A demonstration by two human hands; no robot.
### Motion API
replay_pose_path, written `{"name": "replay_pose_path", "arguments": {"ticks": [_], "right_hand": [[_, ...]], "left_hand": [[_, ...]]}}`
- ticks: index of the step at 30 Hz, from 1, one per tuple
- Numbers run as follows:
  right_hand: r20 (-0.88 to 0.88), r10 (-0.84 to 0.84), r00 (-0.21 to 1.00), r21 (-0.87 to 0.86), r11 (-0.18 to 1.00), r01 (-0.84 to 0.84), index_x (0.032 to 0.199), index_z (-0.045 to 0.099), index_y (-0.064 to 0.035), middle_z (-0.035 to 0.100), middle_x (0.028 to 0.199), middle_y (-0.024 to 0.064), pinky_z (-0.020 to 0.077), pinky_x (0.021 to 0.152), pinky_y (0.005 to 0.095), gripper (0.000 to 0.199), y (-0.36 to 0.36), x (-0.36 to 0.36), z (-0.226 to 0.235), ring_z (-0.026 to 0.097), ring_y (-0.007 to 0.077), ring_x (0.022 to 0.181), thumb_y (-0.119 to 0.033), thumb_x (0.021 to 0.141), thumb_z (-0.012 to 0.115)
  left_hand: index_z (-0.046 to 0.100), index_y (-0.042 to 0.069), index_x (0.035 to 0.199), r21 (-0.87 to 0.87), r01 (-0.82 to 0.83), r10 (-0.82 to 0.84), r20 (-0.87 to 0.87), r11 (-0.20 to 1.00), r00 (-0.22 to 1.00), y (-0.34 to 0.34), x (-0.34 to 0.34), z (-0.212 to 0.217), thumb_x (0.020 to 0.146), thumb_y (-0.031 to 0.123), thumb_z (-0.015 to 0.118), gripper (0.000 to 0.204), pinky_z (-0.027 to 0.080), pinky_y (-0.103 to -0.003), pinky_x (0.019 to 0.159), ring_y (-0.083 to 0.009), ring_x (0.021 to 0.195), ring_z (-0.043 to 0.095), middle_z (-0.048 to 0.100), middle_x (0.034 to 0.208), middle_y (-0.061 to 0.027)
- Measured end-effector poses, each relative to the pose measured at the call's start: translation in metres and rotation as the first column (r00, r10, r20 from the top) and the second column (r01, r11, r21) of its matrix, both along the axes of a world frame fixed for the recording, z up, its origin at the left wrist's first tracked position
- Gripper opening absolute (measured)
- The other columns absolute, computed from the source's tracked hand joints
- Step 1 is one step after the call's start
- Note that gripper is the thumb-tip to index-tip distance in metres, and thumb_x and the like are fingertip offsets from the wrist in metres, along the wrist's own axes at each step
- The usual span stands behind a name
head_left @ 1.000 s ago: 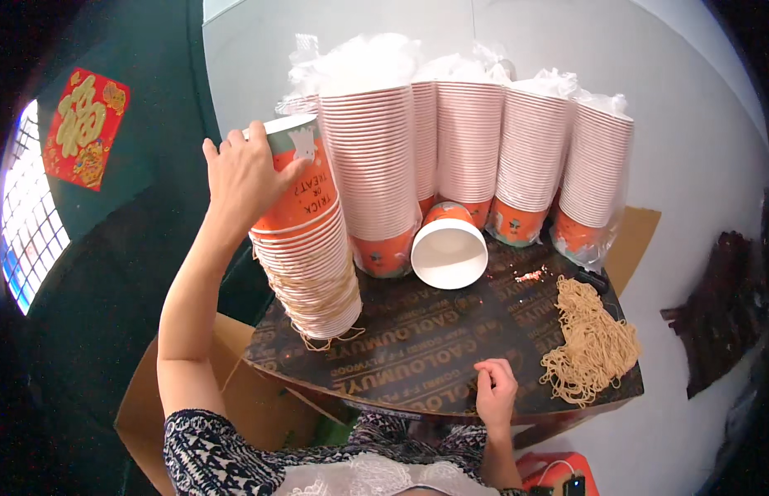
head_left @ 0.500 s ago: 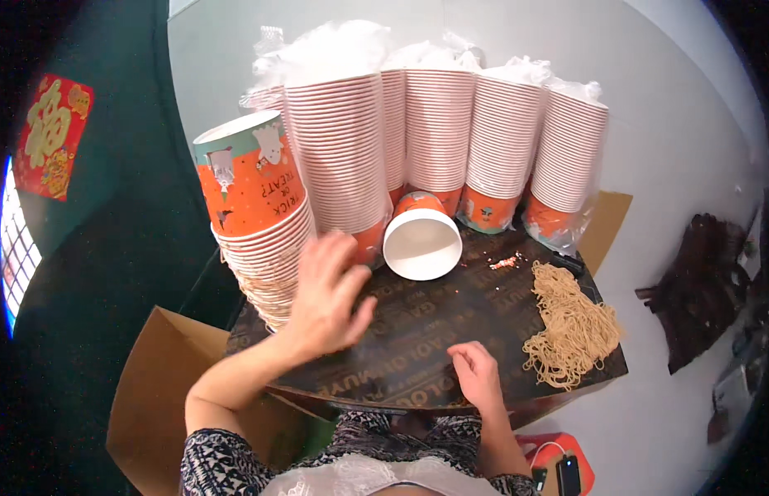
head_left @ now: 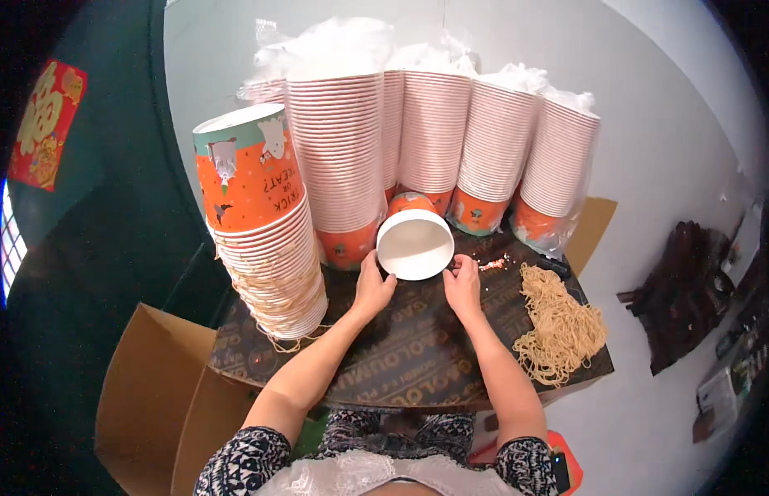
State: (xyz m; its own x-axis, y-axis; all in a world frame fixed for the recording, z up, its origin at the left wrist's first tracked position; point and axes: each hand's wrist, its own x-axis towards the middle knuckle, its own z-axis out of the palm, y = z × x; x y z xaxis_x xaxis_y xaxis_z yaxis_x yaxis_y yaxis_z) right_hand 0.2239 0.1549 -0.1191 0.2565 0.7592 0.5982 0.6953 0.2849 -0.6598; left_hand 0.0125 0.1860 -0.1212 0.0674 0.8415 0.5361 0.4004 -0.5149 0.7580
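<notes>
A single paper tub [head_left: 416,246], white inside and orange outside, lies on its side with its mouth toward me. My left hand [head_left: 373,289] is at the left of its rim, thumb below the edge and fingers along the side. On the right, my right hand [head_left: 462,285] has curled fingers against the rim; its fingertips are partly hidden. At the left leans a tall stack of nested tubs [head_left: 250,178], orange and green at the top, with thin tan strands looped around its lower part. A tangled heap of tan strands [head_left: 558,326] lies at the table's right.
Plastic-wrapped stacks of tubs [head_left: 434,132] line the back of the dark printed tabletop [head_left: 401,364]. Small red and white bits [head_left: 493,264] lie right of the tub. An open cardboard box [head_left: 153,388] stands at the lower left, and a red stool [head_left: 570,463] at the lower right.
My left hand has moved right, away from the tall stack, to the lying tub. My right hand has reached forward to the tub's other side. The view has shifted slightly.
</notes>
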Motion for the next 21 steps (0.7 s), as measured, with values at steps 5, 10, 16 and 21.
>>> {"name": "replay_pose_path", "arguments": {"ticks": [5, 10, 16, 21], "right_hand": [[-0.153, 0.012, 0.988, 0.057, 0.998, -0.004, 0.113, 0.051, 0.0036, 0.061, 0.1, 0.0161, 0.0517, 0.074, 0.0388, 0.031, 0.011, 0.001, -0.013, 0.065, 0.0249, 0.08, -0.004, 0.086, 0.065], [-0.321, 0.093, 0.942, 0.049, 0.995, -0.082, 0.113, 0.052, 0.0022, 0.062, 0.093, 0.0115, 0.0517, 0.07, 0.0338, 0.029, 0.015, -0.002, -0.016, 0.063, 0.0189, 0.078, -0.004, 0.088, 0.064], [-0.437, 0.092, 0.895, 0.033, 0.996, -0.086, 0.099, 0.055, -0.0003, 0.059, 0.077, 0.005, 0.0488, 0.063, 0.0305, 0.015, 0.012, 0.002, -0.016, 0.059, 0.0144, 0.068, -0.006, 0.089, 0.065], [-0.231, -0.082, 0.969, 0.076, 0.992, 0.102, 0.082, 0.053, -0.0009, 0.057, 0.067, 0.0111, 0.0466, 0.059, 0.0367, 0.015, -0.005, -0.009, -0.003, 0.058, 0.0244, 0.059, -0.006, 0.083, 0.067]], "left_hand": [[0.031, -0.008, 0.139, -0.019, 0.022, -0.023, -0.009, 1.0, 1.0, -0.015, 0.002, 0.001, 0.078, 0.009, 0.064, 0.072, 0.041, -0.041, 0.101, -0.0357, 0.115, 0.051, 0.045, 0.128, -0.0264], [0.024, -0.003, 0.146, -0.057, 0.115, -0.111, 0.071, 0.992, 0.991, -0.006, -0.009, -0.009, 0.079, 0.009, 0.065, 0.079, 0.045, -0.041, 0.095, -0.0279, 0.109, 0.054, 0.043, 0.131, -0.0195], [0.042, 0.001, 0.124, -0.076, 0.146, -0.119, 0.278, 0.986, 0.953, -0.01, -0.005, -0.004, 0.085, 0.002, 0.062, 0.043, 0.047, -0.033, 0.087, -0.0177, 0.095, 0.057, 0.055, 0.108, -0.0095], [0.05, 0.001, 0.104, -0.166, 0.09, -0.04, 0.28, 0.982, 0.959, -0.023, -0.01, 0.008, 0.085, 0.006, 0.067, 0.026, 0.047, -0.03, 0.081, -0.0153, 0.089, 0.056, 0.056, 0.101, -0.0086]]}}
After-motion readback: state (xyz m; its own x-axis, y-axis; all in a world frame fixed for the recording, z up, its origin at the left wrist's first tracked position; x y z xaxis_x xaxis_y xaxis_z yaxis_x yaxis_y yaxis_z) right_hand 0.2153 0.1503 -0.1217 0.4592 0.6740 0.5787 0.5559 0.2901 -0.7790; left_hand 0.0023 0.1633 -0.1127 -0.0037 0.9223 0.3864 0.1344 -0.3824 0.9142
